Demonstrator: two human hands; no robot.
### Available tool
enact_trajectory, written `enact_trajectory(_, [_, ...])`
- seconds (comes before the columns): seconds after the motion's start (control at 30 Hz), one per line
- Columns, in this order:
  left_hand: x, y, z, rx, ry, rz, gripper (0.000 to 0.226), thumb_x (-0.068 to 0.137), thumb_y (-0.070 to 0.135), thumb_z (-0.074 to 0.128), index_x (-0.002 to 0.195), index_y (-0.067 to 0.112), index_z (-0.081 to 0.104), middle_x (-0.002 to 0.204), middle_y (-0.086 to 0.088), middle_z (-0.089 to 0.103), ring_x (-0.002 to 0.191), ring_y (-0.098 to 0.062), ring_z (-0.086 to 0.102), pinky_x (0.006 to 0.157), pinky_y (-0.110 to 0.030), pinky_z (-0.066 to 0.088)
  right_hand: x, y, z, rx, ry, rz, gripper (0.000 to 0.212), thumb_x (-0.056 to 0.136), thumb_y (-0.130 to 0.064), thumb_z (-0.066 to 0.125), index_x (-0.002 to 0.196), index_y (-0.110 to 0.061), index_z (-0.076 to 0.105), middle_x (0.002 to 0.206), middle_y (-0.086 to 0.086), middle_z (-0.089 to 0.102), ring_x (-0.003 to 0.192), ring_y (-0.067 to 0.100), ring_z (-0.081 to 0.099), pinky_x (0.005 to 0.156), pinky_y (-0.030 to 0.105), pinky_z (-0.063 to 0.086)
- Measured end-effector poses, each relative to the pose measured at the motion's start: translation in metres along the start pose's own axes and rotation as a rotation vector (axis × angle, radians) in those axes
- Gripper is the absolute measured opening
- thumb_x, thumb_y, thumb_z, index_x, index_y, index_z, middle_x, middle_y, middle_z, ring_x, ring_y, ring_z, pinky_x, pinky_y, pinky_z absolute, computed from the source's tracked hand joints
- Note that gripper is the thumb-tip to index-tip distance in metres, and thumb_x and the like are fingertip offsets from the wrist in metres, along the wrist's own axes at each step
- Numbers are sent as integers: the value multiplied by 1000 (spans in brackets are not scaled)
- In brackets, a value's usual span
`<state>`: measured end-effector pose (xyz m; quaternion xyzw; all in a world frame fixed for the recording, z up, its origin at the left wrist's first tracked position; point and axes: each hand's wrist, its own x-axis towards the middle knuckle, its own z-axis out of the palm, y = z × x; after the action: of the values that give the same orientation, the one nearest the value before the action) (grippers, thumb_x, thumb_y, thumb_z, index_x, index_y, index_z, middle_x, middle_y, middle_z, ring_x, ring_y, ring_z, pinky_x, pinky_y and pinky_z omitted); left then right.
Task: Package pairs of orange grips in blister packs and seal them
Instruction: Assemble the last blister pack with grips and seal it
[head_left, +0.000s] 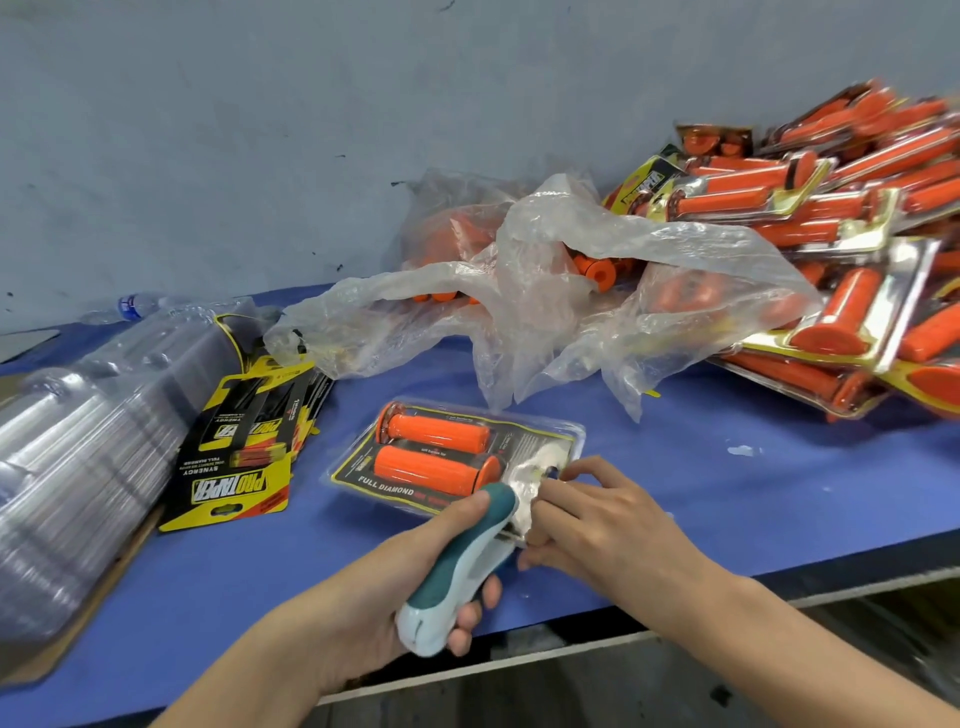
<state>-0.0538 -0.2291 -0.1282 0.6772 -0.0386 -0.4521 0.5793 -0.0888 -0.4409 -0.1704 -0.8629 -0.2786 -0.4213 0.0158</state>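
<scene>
A clear blister pack (415, 457) with a yellow-black card lies on the blue table (727, 493) and holds two orange grips (431, 431) side by side. My left hand (415, 566) grips a teal and white stapler (457, 566), whose nose sits over the pack's near right edge. My right hand (587, 514) pinches that same edge of the pack beside the stapler's nose. The stapler's jaw is hidden between the two hands.
Stacked empty clear blister shells (88, 431) and printed yellow-black cards (244, 452) lie at the left. A crumpled clear bag (545, 291) with loose orange grips sits behind the pack. A heap of filled packs (841, 234) fills the right. The table's front edge runs just under my forearms.
</scene>
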Motion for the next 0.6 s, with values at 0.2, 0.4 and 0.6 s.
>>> enact_trajectory(0.2, [10,-1,14,-99,19,25,54,80,63,65,85,9,68,71,-10,57,49,-17,51,42,-23,44,-1,-1,2,11,11,-15,30,92,-38,66,71,-18,57,81,-1,58,67,15,56,77,31,52])
enact_trajectory(0.4, [9,2,18,-107,43,36,49,85,58,59,91,9,63,67,-8,53,47,-15,48,39,-20,40,3,-4,3,120,-87,84,36,76,-29,78,104,-14,61,119,0,64,106,16,63,93,36,49])
enact_trajectory(0.6, [9,3,16,-111,28,19,40,88,54,60,87,14,66,67,-6,52,47,-15,46,39,-20,39,3,-5,4,211,-85,75,27,81,-24,79,91,-14,56,94,0,64,93,16,60,93,25,42])
